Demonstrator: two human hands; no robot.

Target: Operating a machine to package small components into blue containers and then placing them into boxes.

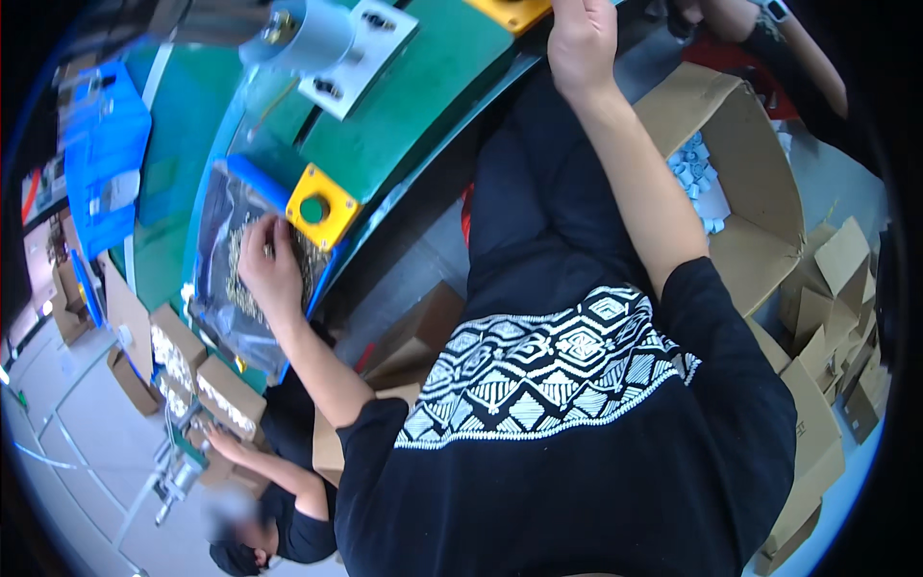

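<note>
Within the blue-rimmed tray lined with clear plastic (258,183), at the picture's left: left hand (269,264), bare, fingers curled downward, thumb side toward the fingertips; whether a piece is pinched cannot be told.

Under and around these fingers: a loose heap of small brass-coloured metal pieces (237,284), lying in the tray.

Just beside the left hand, on its upper right: one square yellow plate (334,223) bearing one round green push-button (313,209).

Above the left hand: one long green worktable (413,106); over it, one pale blue-grey cylinder (312,38) beside one white slotted metal plate (370,53).

At the upper edge, well apart from the left hand: right hand (582,48), bare, fingers folded inward and partly cut off by the edge; its contents cannot be told. Near it, to the left: a second yellow plate (510,12), partly in view.

Below and right of the right hand: one large brown cardboard box (769,202) containing light-blue short cylindrical pieces (690,168).

Below and left of the left hand: brown cardboard cartons (231,404) holding small white pieces (173,361); near them, a co-worker's hand (226,442).
</note>
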